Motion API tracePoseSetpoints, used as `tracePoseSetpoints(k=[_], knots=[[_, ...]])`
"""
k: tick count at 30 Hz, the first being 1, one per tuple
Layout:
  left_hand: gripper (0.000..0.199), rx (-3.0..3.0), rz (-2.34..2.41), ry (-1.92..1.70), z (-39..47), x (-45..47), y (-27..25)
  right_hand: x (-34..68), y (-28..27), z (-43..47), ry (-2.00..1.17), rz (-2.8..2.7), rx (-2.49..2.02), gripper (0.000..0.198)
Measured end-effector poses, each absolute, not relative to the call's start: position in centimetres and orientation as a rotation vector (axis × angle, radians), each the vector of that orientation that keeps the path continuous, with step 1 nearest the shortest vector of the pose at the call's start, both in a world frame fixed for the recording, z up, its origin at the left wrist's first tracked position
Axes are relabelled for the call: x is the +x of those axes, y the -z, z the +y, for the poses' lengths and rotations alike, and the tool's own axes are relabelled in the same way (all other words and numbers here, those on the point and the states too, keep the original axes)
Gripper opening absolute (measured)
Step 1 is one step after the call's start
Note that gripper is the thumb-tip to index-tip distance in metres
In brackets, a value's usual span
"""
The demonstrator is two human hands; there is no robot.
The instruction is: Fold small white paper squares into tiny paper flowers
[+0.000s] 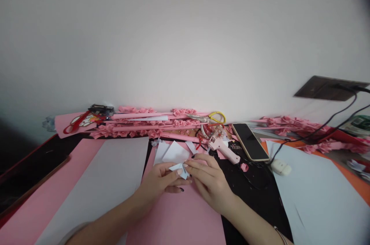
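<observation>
A small folded piece of white paper (pixel 179 167) is held between both hands, above a large pink sheet. My left hand (pixel 164 177) pinches its left side, with the thumb on top and the other fingers underneath. From the right, my right hand (pixel 210 177) grips the paper's right edge with thumb and fingertips. The fingers hide part of the folds. Just beyond the hands lie loose white paper squares (pixel 175 152), some overlapping.
Behind lie a pink glue gun (pixel 224 149), yellow-handled scissors (pixel 211 118), a phone (pixel 250 142) and pink paper flower stems (pixel 179 123). White earbud case (pixel 281 167) sits right, on a large white sheet (pixel 320 191). Black cables (pixel 326 123) run from the wall outlet (pixel 323 88).
</observation>
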State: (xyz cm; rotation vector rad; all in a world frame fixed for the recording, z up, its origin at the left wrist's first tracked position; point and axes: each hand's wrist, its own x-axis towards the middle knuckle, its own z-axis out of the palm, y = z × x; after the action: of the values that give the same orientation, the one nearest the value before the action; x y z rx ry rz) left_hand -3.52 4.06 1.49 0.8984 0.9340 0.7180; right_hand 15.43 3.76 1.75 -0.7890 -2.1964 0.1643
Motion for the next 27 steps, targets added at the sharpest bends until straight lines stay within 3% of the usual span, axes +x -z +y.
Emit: tracePoseSetpoints(k=[27], knots=[[0.037, 0.899, 0.939, -0.718, 4.42, -3.64, -1.15, 15.47, -1.68, 3.64, -0.273, -2.303, -0.747, 0.051]])
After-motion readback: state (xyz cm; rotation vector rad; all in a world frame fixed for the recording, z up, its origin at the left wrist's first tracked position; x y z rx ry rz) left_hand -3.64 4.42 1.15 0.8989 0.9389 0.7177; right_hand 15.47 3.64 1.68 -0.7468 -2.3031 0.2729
